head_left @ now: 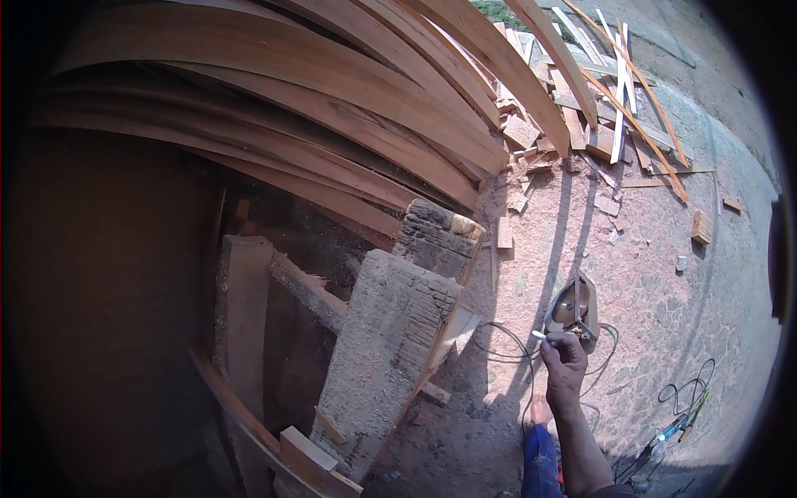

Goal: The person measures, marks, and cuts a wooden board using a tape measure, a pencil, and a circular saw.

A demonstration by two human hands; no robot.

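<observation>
My right hand reaches up from the lower edge, fingers closed on a small white stick. Behind it on the dusty ground lies a power tool with a metal base, partly covered by my hand, with a black cable looped beside it. Left of the hand stand rough, weathered timber blocks with sawdust on top. Below the hand my blue-trousered leg and part of a foot show. My left hand is not in view.
Long planks lean across the top left above a wooden post. Scattered offcuts and thin strips lie at the upper right, a small wood block at the right. A blue tool with cables lies at the lower right.
</observation>
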